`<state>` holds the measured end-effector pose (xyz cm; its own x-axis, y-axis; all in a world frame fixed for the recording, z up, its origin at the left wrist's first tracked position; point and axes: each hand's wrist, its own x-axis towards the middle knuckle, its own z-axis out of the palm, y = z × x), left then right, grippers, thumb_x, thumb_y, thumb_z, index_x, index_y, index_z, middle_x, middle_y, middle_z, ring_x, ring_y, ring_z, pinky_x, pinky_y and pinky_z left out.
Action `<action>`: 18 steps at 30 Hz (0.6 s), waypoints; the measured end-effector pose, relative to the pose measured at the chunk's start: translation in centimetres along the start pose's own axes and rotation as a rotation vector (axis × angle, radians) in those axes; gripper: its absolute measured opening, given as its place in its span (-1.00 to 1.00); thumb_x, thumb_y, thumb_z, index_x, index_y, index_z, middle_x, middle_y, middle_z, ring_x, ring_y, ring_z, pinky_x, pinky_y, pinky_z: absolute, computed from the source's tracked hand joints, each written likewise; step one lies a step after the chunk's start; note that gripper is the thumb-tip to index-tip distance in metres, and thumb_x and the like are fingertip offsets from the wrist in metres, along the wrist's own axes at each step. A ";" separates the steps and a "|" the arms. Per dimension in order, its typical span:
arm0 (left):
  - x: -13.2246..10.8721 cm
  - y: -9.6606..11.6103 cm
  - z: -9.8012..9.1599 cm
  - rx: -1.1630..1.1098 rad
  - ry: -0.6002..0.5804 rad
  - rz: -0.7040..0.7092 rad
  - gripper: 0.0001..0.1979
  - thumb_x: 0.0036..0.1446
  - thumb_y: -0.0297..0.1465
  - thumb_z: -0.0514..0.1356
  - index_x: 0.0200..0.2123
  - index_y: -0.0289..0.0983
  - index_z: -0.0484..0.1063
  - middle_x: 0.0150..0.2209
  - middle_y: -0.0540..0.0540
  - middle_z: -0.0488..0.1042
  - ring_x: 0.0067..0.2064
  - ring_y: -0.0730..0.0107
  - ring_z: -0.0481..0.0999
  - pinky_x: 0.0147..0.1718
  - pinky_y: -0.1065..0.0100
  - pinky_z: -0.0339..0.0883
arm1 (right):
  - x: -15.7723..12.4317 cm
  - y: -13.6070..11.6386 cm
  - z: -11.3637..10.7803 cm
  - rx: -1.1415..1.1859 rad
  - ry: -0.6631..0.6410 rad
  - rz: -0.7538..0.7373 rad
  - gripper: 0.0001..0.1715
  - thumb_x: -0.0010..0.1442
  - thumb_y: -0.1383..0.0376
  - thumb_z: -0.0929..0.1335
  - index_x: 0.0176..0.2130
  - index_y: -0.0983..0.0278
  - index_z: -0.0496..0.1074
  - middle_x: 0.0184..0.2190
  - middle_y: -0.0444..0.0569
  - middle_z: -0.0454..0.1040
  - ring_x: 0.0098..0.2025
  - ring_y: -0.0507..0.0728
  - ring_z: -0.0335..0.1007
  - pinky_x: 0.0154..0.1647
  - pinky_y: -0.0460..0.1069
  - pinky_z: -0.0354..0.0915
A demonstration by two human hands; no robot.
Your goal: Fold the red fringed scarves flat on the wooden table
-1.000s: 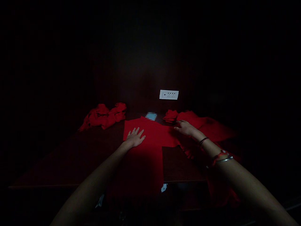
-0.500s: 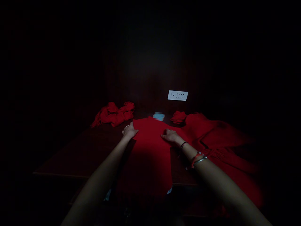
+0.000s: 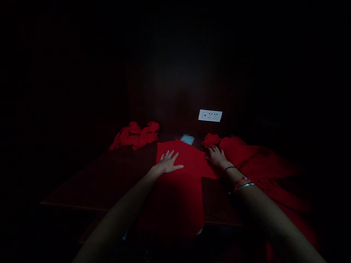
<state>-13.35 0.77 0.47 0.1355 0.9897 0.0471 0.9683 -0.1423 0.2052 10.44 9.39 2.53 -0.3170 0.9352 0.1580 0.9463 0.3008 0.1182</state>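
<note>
A red scarf [image 3: 181,186] lies spread over the dark table, its near end hanging past the front edge toward me. My left hand [image 3: 168,163] rests flat on its upper left part with the fingers spread. Farther right, my right hand [image 3: 217,157] lies palm down on red cloth with its fingers stretched out. Beyond and beside that hand, more red cloth [image 3: 246,153] runs in folds to the right and drops down there. Dim light hides the lower end of the scarf.
A bunched red fringed scarf [image 3: 137,136] sits at the back left of the table [image 3: 90,182]. A small blurred light-blue item [image 3: 187,139] lies behind the spread scarf. On the back wall is a white socket panel [image 3: 210,115]. The surroundings are very dark.
My left hand has moved from the scarf's left edge onto its surface, fingers now spread. My right hand has slid to the right and opened out. The view has shifted slightly.
</note>
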 end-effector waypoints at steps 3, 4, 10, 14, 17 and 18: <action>0.2 -0.3 0.2 -0.010 -0.020 -0.011 -0.16 -0.14 0.16 -0.22 0.14 -0.19 -0.22 0.17 -0.16 -0.30 0.15 0.11 -0.38 0.02 0.07 -0.33 | 1.2 1.7 0.5 -0.052 -0.018 -0.133 -0.42 0.07 0.23 0.16 0.07 0.36 0.01 0.00 0.15 0.17 0.06 0.16 -0.04 0.03 0.11 -0.20; 0.2 -0.4 0.2 -0.005 -0.002 -0.008 -0.17 -0.14 0.16 -0.23 0.14 -0.18 -0.21 0.17 -0.15 -0.30 0.15 0.11 -0.38 0.02 0.06 -0.34 | 1.5 1.9 0.5 -0.057 -0.032 -0.165 -0.46 0.07 0.25 0.16 0.04 0.38 0.06 -0.06 0.15 0.23 0.02 0.14 0.05 0.03 0.08 -0.18; 0.0 -0.9 -0.1 0.025 0.028 -0.005 -0.16 -0.18 0.18 -0.19 0.13 -0.12 -0.21 0.17 -0.12 -0.29 0.15 0.08 -0.37 0.02 0.03 -0.34 | 2.2 1.8 -1.6 -0.032 -0.082 -0.226 -0.68 0.08 0.28 0.16 -0.24 0.36 0.35 -0.21 0.15 0.37 -0.20 0.13 0.28 -0.19 -0.05 0.10; -0.2 -1.0 -0.6 0.013 -0.036 0.033 -0.01 -0.34 0.19 -0.02 0.13 -0.09 -0.29 0.17 -0.12 -0.38 0.13 0.01 -0.43 0.00 -0.02 -0.33 | 1.6 3.7 -5.9 0.159 -0.100 -0.328 -0.67 0.09 0.20 0.15 -0.31 0.34 0.37 -0.31 0.04 0.40 -0.28 0.08 0.29 -0.30 -0.10 0.15; -0.3 -1.1 -1.0 0.005 -0.042 0.054 0.04 -0.39 0.17 0.05 0.13 -0.08 -0.33 0.17 -0.13 -0.42 0.13 -0.01 -0.47 -0.02 -0.07 -0.36 | 0.9 5.9 -8.7 0.388 -0.274 -0.332 -0.62 0.06 0.12 0.16 -0.31 0.32 0.37 -0.34 -0.04 0.42 -0.34 0.05 0.30 -0.38 -0.12 0.18; -0.3 -1.2 -1.1 0.002 -0.042 0.056 0.04 -0.39 0.16 0.05 0.13 -0.08 -0.33 0.17 -0.13 -0.42 0.13 -0.01 -0.48 -0.02 -0.08 -0.37 | 0.8 6.5 -9.2 0.425 -0.315 -0.311 -0.63 0.05 0.12 0.17 -0.31 0.32 0.37 -0.34 -0.04 0.42 -0.33 0.06 0.31 -0.39 -0.12 0.18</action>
<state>-14.80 0.58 1.27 0.1980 0.9801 0.0169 0.9594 -0.1973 0.2015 15.77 10.40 12.47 -0.6095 0.7827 -0.1259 0.7757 0.5559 -0.2989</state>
